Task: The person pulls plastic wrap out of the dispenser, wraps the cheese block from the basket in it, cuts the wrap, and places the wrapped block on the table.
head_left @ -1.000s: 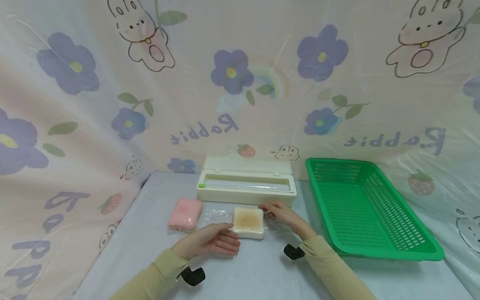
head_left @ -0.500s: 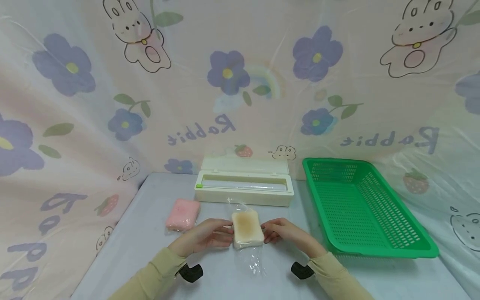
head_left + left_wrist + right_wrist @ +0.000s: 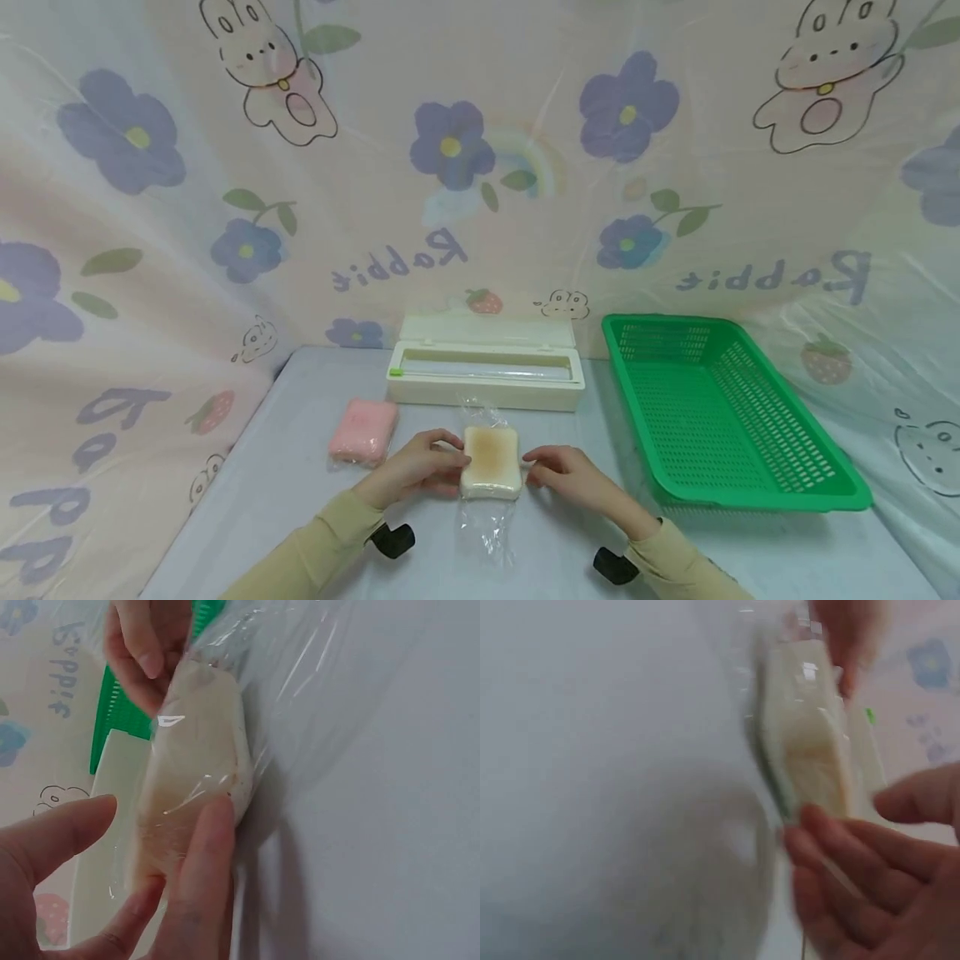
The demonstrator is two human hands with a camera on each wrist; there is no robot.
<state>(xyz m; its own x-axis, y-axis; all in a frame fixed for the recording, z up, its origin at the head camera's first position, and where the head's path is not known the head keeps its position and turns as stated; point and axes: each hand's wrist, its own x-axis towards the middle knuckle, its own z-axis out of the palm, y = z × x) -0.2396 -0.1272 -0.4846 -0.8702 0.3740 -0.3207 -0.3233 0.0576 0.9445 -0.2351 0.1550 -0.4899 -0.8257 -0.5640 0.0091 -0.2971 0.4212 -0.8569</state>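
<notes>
A toast-shaped bread slice (image 3: pixel 491 462) with a browned middle lies on the table, wrapped in clear plastic film (image 3: pixel 486 533) whose loose ends stick out in front and behind. At its left side is my left hand (image 3: pixel 420 467); the left wrist view has the fingers (image 3: pixel 206 862) straight against the film-covered slice, the thumb held apart. My right hand (image 3: pixel 573 477) is at the opposite side. In the right wrist view its fingertips (image 3: pixel 810 825) are right at the slice's edge, thumb spread away.
Behind the slice stands a white film dispenser box (image 3: pixel 483 393) with its lid raised. A pink wrapped slice (image 3: pixel 365 429) lies to the left. On the right is a green plastic basket (image 3: pixel 761 500). A patterned curtain (image 3: pixel 525 208) hangs at the back.
The slice has turned so that its film ends point front and back, and it has come slightly nearer. My right hand came down from its far corner to its right side, then drew slightly outward.
</notes>
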